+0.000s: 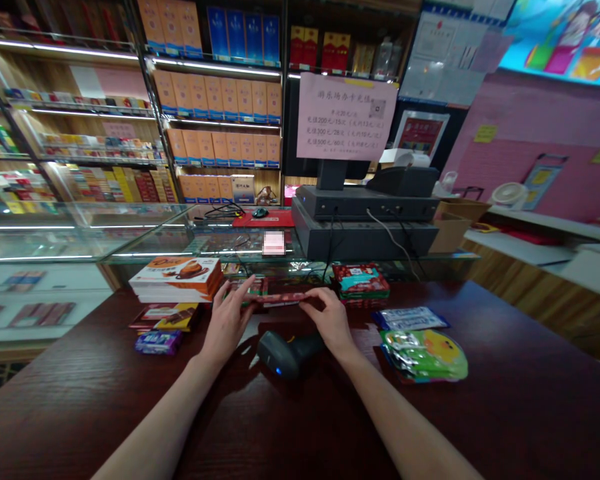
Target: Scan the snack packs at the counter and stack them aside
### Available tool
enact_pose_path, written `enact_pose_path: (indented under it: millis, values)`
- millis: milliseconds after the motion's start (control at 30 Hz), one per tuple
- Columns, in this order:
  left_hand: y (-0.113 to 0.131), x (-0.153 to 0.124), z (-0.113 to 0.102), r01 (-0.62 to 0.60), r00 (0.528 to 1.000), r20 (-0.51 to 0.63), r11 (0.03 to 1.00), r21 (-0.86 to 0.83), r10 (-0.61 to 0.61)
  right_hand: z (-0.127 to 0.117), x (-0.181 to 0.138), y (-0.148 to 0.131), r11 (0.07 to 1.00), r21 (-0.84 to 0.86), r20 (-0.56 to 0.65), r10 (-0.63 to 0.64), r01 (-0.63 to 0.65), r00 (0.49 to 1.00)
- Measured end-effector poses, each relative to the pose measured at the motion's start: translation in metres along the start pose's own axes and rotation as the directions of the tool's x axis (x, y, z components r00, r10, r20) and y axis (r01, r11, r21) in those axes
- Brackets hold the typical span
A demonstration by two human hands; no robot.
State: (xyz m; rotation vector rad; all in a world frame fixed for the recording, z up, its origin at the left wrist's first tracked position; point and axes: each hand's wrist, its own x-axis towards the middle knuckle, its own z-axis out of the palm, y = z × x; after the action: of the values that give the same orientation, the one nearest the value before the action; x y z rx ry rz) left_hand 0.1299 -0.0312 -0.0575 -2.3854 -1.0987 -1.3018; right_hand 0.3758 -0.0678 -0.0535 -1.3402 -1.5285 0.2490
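Observation:
A thin, flat red packet point(283, 298) is held nearly edge-on above the dark wooden counter, so its face is hidden. My left hand point(229, 319) pinches its left end, with some fingers stretched out. The right end is between the thumb and fingers of my right hand point(330, 321). Under and between my wrists lies a black barcode scanner point(280, 353) with a blue light. Just behind my left fingertips sits a red and green package point(257, 285), partly covered. A stack of red, brown and teal packages point(361, 280) stands beyond my right hand.
On the counter point(290, 433), white and orange boxes point(177, 279), chocolate packs point(177, 315) and a purple packet point(158, 342) lie left. A blue-white packet point(413, 318) and green duck-printed bag point(425, 355) lie right. Behind are a glass case point(220, 250) and cash register point(365, 227).

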Motion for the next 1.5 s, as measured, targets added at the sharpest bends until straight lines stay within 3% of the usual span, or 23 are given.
enact_pose_path:
  millis: [100, 400, 667, 833, 1133, 1500]
  values:
    - [0.003, 0.001, -0.005, -0.017, 1.0, -0.004, 0.999, -0.027, 0.017, -0.003, 0.0, -0.003, 0.999, 0.017, -0.017, -0.047, 0.047, 0.999]
    - [0.008, 0.004, -0.012, -0.094, 0.994, -0.054, 0.992, -0.086, 0.09, 0.001, -0.004, 0.005, 0.999, 0.044, -0.003, 0.026, -0.026, 1.0]
    - [0.001, 0.003, -0.015, -0.08, 0.996, -0.05, 0.997, -0.007, 0.079, -0.003, -0.004, 0.0, 0.994, -0.11, 0.023, -0.01, 0.012, 1.0]
    - [-0.004, 0.0, -0.013, 0.013, 0.998, -0.057, 0.999, 0.039, -0.011, -0.007, -0.001, -0.006, 0.987, -0.103, 0.12, -0.108, 0.121, 0.987]
    - [-0.008, -0.002, -0.011, 0.178, 0.984, 0.039, 0.982, -0.067, -0.176, -0.006, -0.004, -0.011, 0.981, -0.152, 0.212, -0.086, 0.12, 0.974]
    - [-0.011, -0.002, -0.013, 0.418, 0.908, 0.091, 0.896, -0.151, -0.408, 0.006, 0.005, -0.018, 0.97, -0.181, 0.228, -0.117, 0.16, 0.967]
